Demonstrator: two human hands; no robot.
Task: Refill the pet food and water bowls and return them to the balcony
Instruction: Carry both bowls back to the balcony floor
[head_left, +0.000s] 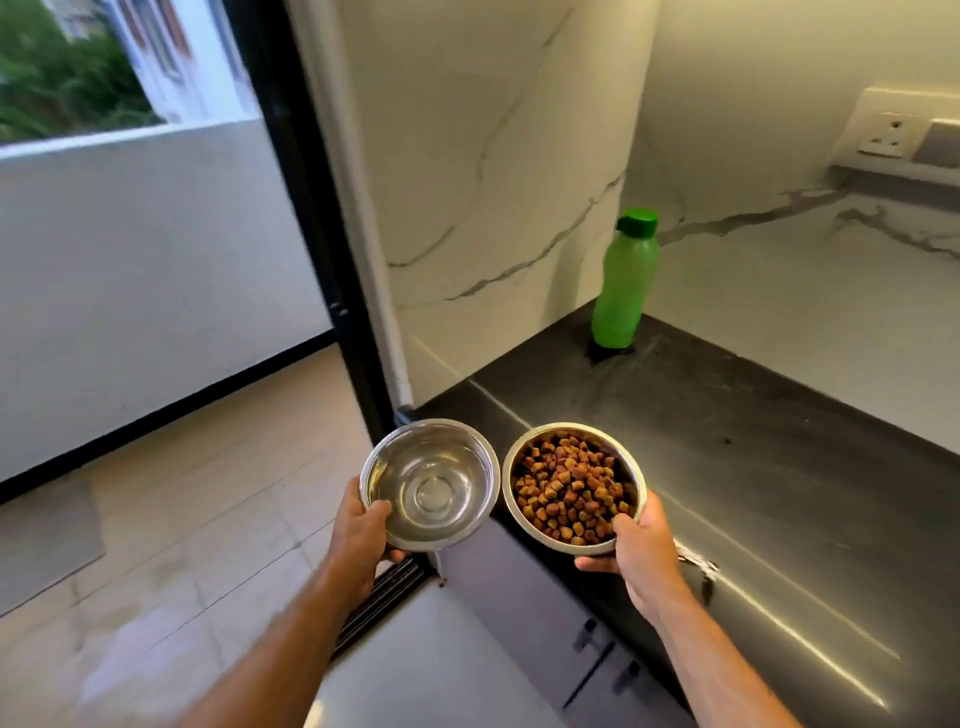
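Observation:
My left hand (361, 525) grips the near rim of a steel water bowl (436, 467), thumb over the edge; clear water fills it. Beside it on the right, almost touching, is a steel food bowl (524, 493) heaped with brown kibble (569, 488), and my right hand (641, 545) holds it by the near right rim, thumb on the edge and fingers underneath. Both bowls are carried level in the air, over the front left corner of the dark countertop (753, 467). The balcony floor (171, 493) lies to the left beyond the door track.
A green bottle (626, 283) with a green cap stands at the back corner of the countertop against the marble wall. The black sliding door frame (311, 208) stands between counter and balcony, with its floor track (382, 597) below. A white balcony wall (145, 270) closes the far side. Cabinet handles (597, 654) show below the counter.

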